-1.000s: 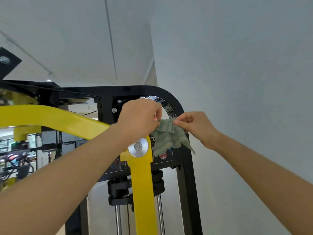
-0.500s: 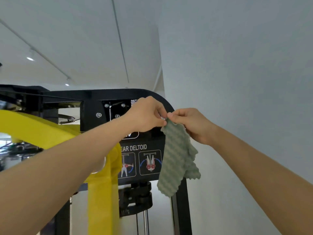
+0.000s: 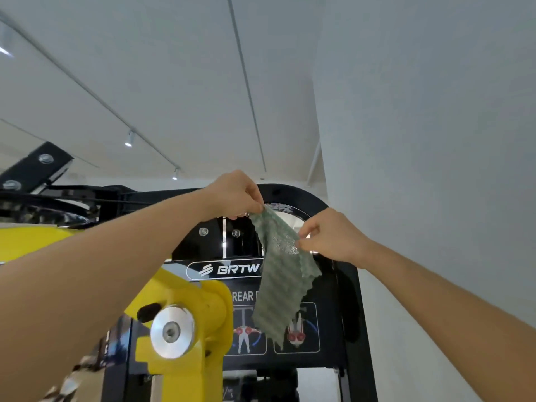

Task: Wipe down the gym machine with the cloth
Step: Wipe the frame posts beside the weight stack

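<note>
Hands both pinching the cloth: left hand has the top corner, right hand nips the side edge lower down. Green cloth hangs slack between them, in front of the gym machine top panel, looks not pressed on it. Likely spreading or refolding. Do it well: fold to a flat pad, palm it onto the black panel, wipe top down, then the yellow arm beside it.

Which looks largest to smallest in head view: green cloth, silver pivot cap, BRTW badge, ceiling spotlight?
1. green cloth
2. silver pivot cap and BRTW badge: similar area. The cap is nearer and the badge is partly behind the cloth, so unranked.
3. ceiling spotlight, far off
</note>
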Available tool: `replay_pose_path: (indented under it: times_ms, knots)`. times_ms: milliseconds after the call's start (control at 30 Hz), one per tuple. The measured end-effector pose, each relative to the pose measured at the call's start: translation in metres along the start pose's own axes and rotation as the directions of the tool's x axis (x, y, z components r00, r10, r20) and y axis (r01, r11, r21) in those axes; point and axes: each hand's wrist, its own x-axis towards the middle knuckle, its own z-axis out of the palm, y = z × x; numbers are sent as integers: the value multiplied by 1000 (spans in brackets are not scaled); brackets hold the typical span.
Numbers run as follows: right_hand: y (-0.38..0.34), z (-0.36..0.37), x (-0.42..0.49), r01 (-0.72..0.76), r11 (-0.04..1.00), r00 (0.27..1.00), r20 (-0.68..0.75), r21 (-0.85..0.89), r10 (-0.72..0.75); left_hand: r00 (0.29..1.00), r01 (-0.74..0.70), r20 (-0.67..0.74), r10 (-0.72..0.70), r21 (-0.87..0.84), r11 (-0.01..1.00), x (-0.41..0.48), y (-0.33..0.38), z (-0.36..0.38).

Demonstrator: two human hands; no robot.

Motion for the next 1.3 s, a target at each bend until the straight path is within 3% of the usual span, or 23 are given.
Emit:
replay_pose_path:
  times_ms: [100, 233, 367, 467, 600, 667, 800, 900, 967, 1067, 1133, 1200, 1300]
  knots:
    - [-5, -2, 23, 11, 997, 998, -53, -80, -15, 997, 51, -55, -51, -5, 999, 11, -23, -24]
    - [-31, -3, 55, -55, 988, 991, -115, 147, 72, 981, 165, -87, -174, -99, 981, 23, -49, -55]
    - [-63, 6, 95, -11, 950, 955, -277, 313, 103, 926, 228, -202, -319, -374, 899, 41, -66, -72]
    - [-75, 18, 127, 56, 976, 926, -376, 212, 29, 881, 218, -243, -406, -554, 803, 56, -82, -75]
    - [-85, 36, 151, 102, 993, 955, -287, 67, -78, 846, 203, -265, -463, -643, 739, 73, -110, -75]
    - [-87, 47, 160, 155, 988, 962, -228, 12, -148, 817, 228, -319, -481, -588, 776, 81, -125, -77]
    - [-85, 60, 177, 192, 973, 977, -72, -127, -202, 835, 323, -394, -384, -214, 922, 89, -146, -75]
    - [-87, 64, 187, 244, 950, 970, 38, -196, -241, 901, 309, -272, -338, -143, 940, 93, -150, -73]
    - [-87, 62, 192, 268, 942, 963, 77, -203, -257, 945, 314, -108, -308, 44, 948, 95, -150, -73]
    - [-86, 57, 196, 259, 941, 959, 174, -217, -223, 937, 296, 90, -337, 306, 905, 97, -147, -74]
    - [-86, 56, 196, 259, 939, 952, 227, -227, -207, 948, 236, 117, -297, 369, 899, 98, -145, -75]
    - [-85, 57, 197, 276, 937, 949, 216, -216, -230, 982, 147, 54, -184, 404, 903, 96, -141, -79]
    - [-82, 58, 199, 309, 929, 947, 155, -204, -281, 999, 22, -41, -12, 276, 961, 95, -139, -81]
